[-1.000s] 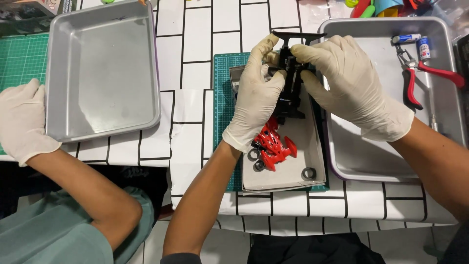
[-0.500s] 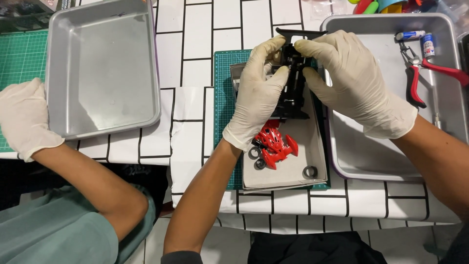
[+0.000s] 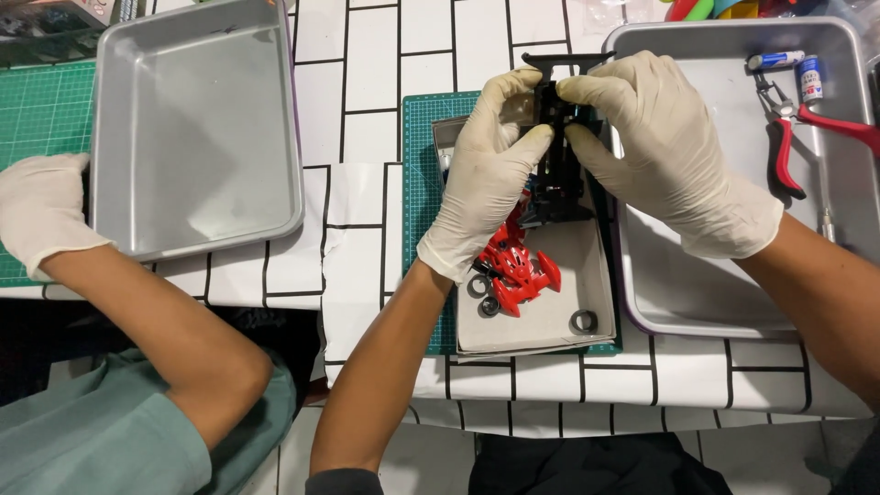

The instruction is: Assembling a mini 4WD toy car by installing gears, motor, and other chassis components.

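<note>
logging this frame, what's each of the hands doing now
left hand: closed on the black toy car frame
right hand: closed on the same frame

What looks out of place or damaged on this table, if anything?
Nothing looks damaged or spilled. Both gloved hands, left hand and right hand, hold a black toy car chassis over a shallow tray. The red body shell and loose small black rings lie in that tray, contained.
</note>
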